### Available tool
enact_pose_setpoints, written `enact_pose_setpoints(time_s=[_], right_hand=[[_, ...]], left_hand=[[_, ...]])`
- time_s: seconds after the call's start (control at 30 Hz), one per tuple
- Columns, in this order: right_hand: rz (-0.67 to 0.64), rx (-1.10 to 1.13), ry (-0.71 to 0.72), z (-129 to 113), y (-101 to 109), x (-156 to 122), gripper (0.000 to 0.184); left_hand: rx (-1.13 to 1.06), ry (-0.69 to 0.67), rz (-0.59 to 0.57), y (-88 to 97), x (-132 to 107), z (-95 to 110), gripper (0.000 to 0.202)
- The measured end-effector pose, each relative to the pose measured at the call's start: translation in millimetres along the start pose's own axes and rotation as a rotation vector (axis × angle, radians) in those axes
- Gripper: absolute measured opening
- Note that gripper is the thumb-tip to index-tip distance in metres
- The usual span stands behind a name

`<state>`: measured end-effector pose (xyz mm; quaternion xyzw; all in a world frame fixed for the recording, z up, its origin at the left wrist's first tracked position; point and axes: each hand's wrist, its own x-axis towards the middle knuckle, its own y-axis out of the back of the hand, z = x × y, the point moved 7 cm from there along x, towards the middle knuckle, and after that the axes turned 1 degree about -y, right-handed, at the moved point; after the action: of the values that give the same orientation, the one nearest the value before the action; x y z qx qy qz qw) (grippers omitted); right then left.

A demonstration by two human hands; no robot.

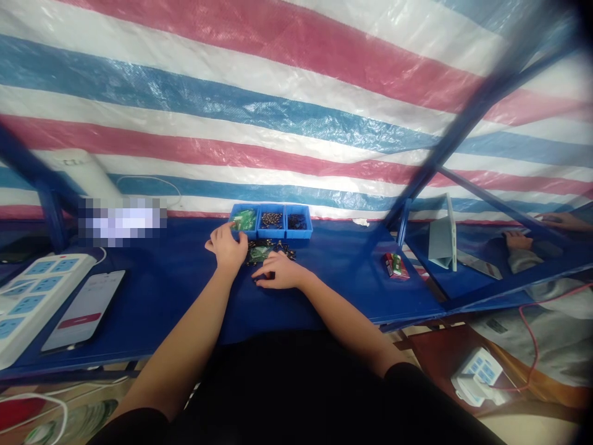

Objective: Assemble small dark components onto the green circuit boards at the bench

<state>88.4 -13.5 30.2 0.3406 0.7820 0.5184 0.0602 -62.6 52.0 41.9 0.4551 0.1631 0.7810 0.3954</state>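
Note:
My left hand (228, 248) is at the front of the left blue bin (245, 234), fingers apart and bent, touching or just above its rim; nothing shows in its grasp. Green pieces (245, 219) fill that bin. The middle bin (271, 233) has small brass-and-dark parts, and the right bin (299, 234) small black parts. My right hand (280, 272) is low over the tabletop, thumb and index tips close together around something small and dark that I cannot make out. Between the hands and the bins lies a loose pile of small dark-and-brass parts (290, 252) with a green piece (260, 253).
On the blue table (162, 296) a phone (86, 309) and a power strip (41, 303) lie left. A small red-and-green box (395, 266) sits right, near a blue metal frame post (403, 222). Beyond it are a propped tablet (445, 235) and another person's hand (517, 240).

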Motion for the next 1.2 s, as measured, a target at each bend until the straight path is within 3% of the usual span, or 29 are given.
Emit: enact_pose_setpoints(time_s=[0.13,0.27,0.37,0.47,0.57,0.63,0.73,0.9,1.2], right_hand=[[-0.004,-0.023,0.008,-4.2,-4.8,2.3,0.024],[0.062,0.029,-0.057,7.8,-3.4,3.0,0.015],[0.256,0.189,-0.154,28.6,7.8,-0.6,0.013],[0.551,0.413,-0.329,57.3,23.5,-12.5,0.022],[0.665,0.573,-0.429,73.6,28.8,-19.7,0.030],[0.692,0.660,-0.443,77.1,29.9,-20.7,0.032],[0.715,0.748,-0.427,77.2,29.2,-19.3,0.033],[0.758,0.770,-0.446,80.8,24.9,-18.9,0.035],[0.772,0.837,-0.390,83.2,25.4,-18.8,0.033]], left_hand=[[-0.005,-0.073,0.053,10.5,-3.6,12.5,0.034],[-0.024,-0.111,0.062,12.9,-6.1,17.9,0.032],[-0.054,-0.194,0.020,8.3,-10.9,25.0,0.024],[-0.110,-0.332,-0.068,-0.3,-19.3,38.4,0.018],[-0.194,-0.515,-0.219,-11.7,-31.2,55.8,0.021],[-0.227,-0.587,-0.311,-17.7,-37.6,62.7,0.023],[-0.251,-0.575,-0.368,-21.5,-39.5,62.9,0.025],[-0.273,-0.519,-0.378,-22.3,-37.0,58.9,0.024],[-0.316,-0.565,-0.343,-18.1,-36.2,59.7,0.024]])
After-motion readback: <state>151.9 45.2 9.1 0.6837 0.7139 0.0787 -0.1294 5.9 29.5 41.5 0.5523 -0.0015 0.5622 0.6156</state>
